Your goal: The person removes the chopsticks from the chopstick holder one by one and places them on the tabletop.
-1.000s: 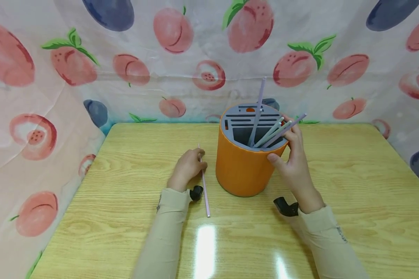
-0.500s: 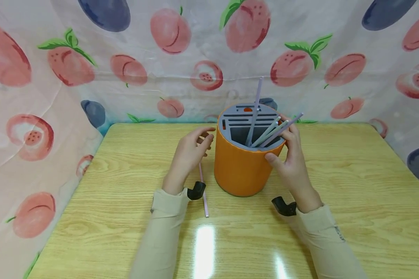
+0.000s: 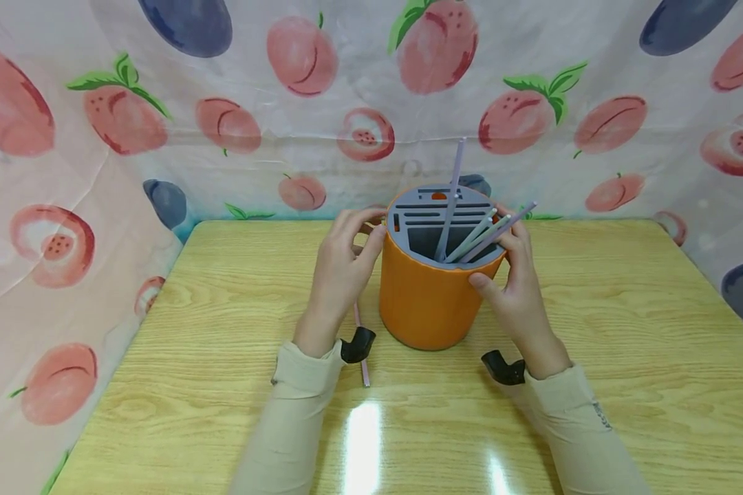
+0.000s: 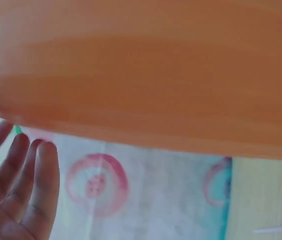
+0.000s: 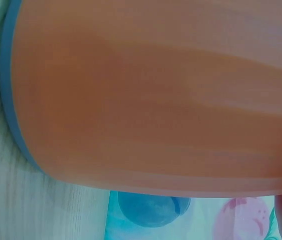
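An orange round knife block with a grey slotted top stands upright on the table. Several pastel chopsticks, purple and green, lean in its large front compartment. My right hand grips the right side of the rim, thumb in front and fingers behind. At the left rim is my left hand, its thumb and forefinger at the edge and its fingers extended loosely. Contact there is hard to tell. Below that wrist, a pink chopstick lies on the table, partly hidden by the hand and the wrist camera.
The wooden table reaches back to a fruit-patterned cloth hanging behind and along the left. Black wrist cameras sit on both cuffs. The block's curved wall fills much of each wrist view.
My left hand has left the pink chopstick, which stays on the table, and moved up to the block's left rim. My right hand keeps its grip on the block.
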`<state>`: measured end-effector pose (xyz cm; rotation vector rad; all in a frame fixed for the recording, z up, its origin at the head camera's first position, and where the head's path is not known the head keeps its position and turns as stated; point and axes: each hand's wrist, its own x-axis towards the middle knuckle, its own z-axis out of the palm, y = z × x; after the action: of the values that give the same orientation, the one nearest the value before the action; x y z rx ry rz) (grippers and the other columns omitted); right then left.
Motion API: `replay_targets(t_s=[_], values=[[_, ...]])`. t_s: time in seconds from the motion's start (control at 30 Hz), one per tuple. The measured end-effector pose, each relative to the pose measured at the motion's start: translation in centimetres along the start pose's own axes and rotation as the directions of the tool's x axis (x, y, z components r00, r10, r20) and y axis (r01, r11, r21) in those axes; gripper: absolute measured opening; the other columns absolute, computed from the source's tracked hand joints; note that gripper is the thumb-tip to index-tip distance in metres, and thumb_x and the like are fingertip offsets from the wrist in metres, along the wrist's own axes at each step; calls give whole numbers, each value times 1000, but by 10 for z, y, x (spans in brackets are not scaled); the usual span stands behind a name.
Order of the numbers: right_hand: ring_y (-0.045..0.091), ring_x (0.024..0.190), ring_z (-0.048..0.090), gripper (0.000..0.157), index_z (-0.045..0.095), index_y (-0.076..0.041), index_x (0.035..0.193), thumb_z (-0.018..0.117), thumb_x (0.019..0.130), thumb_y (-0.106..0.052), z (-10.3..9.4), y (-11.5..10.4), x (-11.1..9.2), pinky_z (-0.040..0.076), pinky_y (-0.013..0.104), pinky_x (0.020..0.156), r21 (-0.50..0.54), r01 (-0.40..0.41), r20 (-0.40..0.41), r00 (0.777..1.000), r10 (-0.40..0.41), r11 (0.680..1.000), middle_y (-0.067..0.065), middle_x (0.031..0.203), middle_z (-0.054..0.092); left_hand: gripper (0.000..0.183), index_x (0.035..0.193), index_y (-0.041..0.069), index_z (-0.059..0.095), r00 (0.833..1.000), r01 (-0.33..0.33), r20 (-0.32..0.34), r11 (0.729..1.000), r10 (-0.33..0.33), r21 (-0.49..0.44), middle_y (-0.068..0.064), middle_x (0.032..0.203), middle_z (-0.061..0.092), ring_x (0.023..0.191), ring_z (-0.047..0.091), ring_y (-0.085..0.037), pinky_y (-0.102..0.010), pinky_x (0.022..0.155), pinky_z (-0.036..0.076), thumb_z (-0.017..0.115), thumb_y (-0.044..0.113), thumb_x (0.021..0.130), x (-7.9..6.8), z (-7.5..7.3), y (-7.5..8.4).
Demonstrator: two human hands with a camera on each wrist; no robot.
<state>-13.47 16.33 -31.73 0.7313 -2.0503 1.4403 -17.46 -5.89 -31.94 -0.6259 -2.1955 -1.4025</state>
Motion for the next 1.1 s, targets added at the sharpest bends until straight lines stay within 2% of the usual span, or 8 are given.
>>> replay_targets(t_s=[0.07,0.2,0.27,0.4,0.53,0.73,0.9,1.1], values=[[26,130,17,72,44,3,122,58,78,-52,0,0,-1,21,45,101,-2,-1,-1,1000,1,1000,11,142,22,26,109,12,62,997,-79,-25,997,79,5,0,108,51,93,50,-12,-25,67,49,51,27,91,0,1,6],[26,130,17,73,43,4,122,58,78,-52,0,0,-3,22,43,102,2,-8,-6,1000,8,1000,11,143,22,22,103,9,64,973,-225,-30,971,228,80,-4,109,51,95,46,-17,-26,77,41,56,23,89,-1,5,18],[27,130,18,73,43,4,122,58,78,-52,0,1,-4,23,41,102,6,-12,-5,1000,12,1000,11,143,21,22,101,9,65,962,-270,-18,956,274,115,-4,108,53,96,44,-18,-29,80,37,58,24,87,-2,7,23],[28,130,18,73,42,4,123,56,78,-53,1,1,-4,23,40,102,4,-3,-5,1000,3,1000,9,143,21,26,103,11,65,946,-324,55,933,320,155,-1,106,56,100,44,-18,-30,85,34,61,29,84,-4,12,34],[32,129,18,72,42,5,121,55,79,-52,1,2,-3,22,40,102,-1,26,-9,1000,-26,1000,9,143,22,34,108,13,62,939,-340,126,913,319,224,3,106,59,106,44,-16,-35,90,30,61,36,83,-7,17,44],[30,130,18,72,43,4,121,56,79,-53,1,2,-2,20,44,102,-9,23,-14,1000,-23,1000,9,142,23,34,109,13,62,949,-312,136,906,284,285,4,105,61,112,43,-14,-37,93,27,59,37,85,-9,21,49],[28,130,17,72,44,4,121,56,79,-53,0,3,-1,17,47,102,-11,19,-15,1000,-19,1000,17,141,22,30,105,14,64,960,-271,139,926,242,263,5,104,62,114,41,-13,-38,96,24,58,36,86,-9,23,50],[28,131,16,71,45,3,121,56,79,-53,1,4,-1,16,48,103,-1,9,-14,1000,-9,1000,16,142,22,27,103,12,64,971,-218,146,954,191,203,4,103,61,117,39,-10,-37,102,17,57,32,87,-10,22,50]])
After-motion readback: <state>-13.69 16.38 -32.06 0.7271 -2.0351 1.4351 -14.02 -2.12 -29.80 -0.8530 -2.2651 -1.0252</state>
